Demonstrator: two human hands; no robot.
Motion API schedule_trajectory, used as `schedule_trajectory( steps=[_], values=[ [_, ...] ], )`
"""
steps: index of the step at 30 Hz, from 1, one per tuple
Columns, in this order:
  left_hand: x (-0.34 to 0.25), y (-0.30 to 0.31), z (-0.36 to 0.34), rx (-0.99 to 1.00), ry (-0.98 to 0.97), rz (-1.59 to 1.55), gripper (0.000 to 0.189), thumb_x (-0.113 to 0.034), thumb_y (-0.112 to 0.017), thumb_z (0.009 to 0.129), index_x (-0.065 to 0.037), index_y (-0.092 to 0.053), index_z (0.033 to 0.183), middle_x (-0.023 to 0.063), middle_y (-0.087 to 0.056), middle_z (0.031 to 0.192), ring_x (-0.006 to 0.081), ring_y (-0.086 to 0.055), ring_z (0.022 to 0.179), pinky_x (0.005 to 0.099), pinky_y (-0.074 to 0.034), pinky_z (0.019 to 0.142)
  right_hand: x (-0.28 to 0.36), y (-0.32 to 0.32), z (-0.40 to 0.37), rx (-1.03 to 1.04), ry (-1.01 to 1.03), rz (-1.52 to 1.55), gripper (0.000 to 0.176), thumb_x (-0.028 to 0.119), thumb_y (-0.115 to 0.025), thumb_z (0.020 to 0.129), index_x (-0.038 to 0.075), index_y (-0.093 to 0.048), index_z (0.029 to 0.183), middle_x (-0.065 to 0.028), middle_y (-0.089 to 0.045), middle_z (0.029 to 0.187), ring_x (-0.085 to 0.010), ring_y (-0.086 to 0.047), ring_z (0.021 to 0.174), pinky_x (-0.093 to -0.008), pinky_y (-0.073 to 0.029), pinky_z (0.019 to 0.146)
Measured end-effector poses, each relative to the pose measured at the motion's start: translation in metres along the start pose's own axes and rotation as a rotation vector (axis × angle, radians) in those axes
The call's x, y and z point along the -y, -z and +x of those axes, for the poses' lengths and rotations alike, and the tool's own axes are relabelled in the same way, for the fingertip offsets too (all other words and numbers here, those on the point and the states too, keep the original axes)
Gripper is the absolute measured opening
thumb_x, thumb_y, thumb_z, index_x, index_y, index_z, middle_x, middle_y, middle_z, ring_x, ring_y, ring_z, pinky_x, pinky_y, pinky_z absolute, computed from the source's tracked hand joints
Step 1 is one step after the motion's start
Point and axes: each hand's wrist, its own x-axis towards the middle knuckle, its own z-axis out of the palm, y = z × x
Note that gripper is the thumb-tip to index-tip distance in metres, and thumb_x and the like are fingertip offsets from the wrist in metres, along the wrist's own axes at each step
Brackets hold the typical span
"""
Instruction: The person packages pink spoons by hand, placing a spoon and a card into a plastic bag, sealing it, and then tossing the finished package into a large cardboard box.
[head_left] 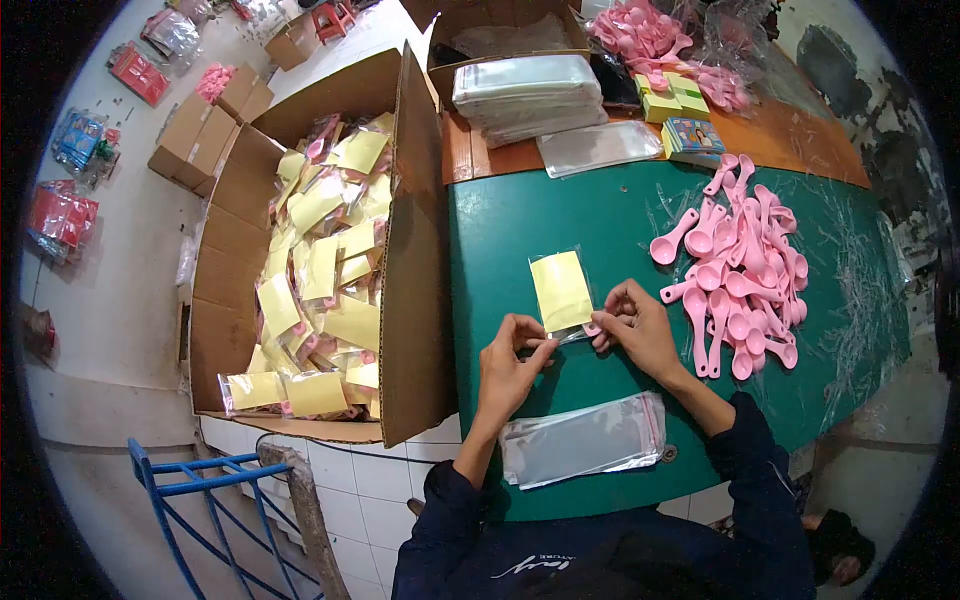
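Observation:
A small clear plastic bag with a yellow card (562,290) in it lies over the green table top, between my two hands. My left hand (512,362) pinches the bag's lower left corner, thumb against fingers. At the lower right corner my right hand (640,328) grips the same bag. A bit of pink, perhaps a spoon end, shows by the right fingertips; most of it is hidden. Right of that hand lies a heap of pink measuring spoons (738,285). Below my hands rests a stack of clear plastic bags (585,438).
A tall cardboard box (420,290) full of yellow-card packets stands left of the green table (500,230). At the back are a thick bag stack (530,90), yellow card stacks (672,98), printed cards (694,137) and more pink spoons (640,30). A blue metal frame (205,480) stands lower left.

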Motion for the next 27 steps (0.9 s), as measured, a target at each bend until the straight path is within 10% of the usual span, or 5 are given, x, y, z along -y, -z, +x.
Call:
schedule_trajectory(
  steps=[11, 16, 22, 27],
  values=[
    [-0.003, 0.004, 0.001, 0.098, 0.056, 0.025, 0.032, -0.008, -0.062, 0.081, -0.005, -0.054, 0.112, 0.0037, -0.059, 0.097, 0.009, -0.058, 0.079, 0.0208, -0.046, 0.052, 0.007, 0.002, 0.001, 0.085, -0.007, -0.083, 0.025, 0.003, -0.055, 0.085, 0.001, -0.054, 0.11, -0.0095, -0.059, 0.075, -0.0142, -0.061, 0.065, -0.0275, -0.053, 0.054],
    [-0.003, 0.024, 0.046, 0.095, 0.157, 0.069, 0.038, -0.008, -0.061, 0.081, -0.006, -0.054, 0.118, 0.0081, -0.061, 0.105, 0.0113, -0.059, 0.08, 0.0238, -0.048, 0.058, 0.029, 0.063, 0.038, -0.123, 0.52, -0.879, 0.025, 0.002, -0.053, 0.077, 0.005, -0.059, 0.102, -0.0121, -0.058, 0.092, -0.0296, -0.054, 0.094, -0.0364, -0.044, 0.08],
    [-0.031, 0.021, 0.046, -0.278, -0.583, 0.903, 0.031, -0.014, -0.062, 0.081, -0.008, -0.056, 0.11, 0.0169, -0.06, 0.095, 0.0314, -0.059, 0.09, 0.0366, -0.047, 0.081, 0.022, 0.119, 0.065, -0.11, 0.455, -1.399, 0.025, 0.0, -0.056, 0.069, 0.01, -0.062, 0.091, -0.0083, -0.056, 0.097, -0.0295, -0.05, 0.095, -0.0415, -0.041, 0.079],
    [-0.043, -0.021, -0.031, 0.449, -0.379, 0.559, 0.022, -0.021, -0.067, 0.076, -0.005, -0.059, 0.088, 0.0125, -0.055, 0.087, 0.0296, -0.056, 0.083, 0.0372, -0.046, 0.072, 0.042, 0.115, 0.062, -0.234, 0.628, -1.262, 0.021, 0.002, -0.059, 0.069, 0.008, -0.058, 0.09, -0.0088, -0.056, 0.102, -0.0291, -0.049, 0.101, -0.0411, -0.038, 0.08]
  ],
)
